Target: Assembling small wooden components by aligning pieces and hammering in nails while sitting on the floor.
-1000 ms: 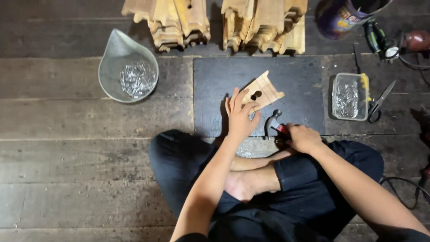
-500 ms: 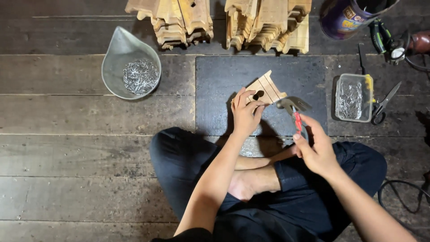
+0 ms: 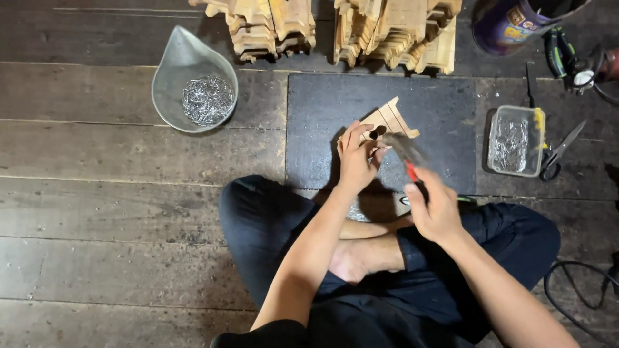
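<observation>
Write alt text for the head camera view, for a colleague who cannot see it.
A person seated cross-legged on a plank floor steadies a small wooden piece on a dark mat with the left hand, while the right hand holds a blurred, red-handled hammer over it. A metal pan of nails lies to the left, stacked wooden pieces beyond.

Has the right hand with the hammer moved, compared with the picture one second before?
Yes. The right hand has lifted the hammer from the near edge of the dark mat, and its head is now blurred above the wooden piece.
</observation>
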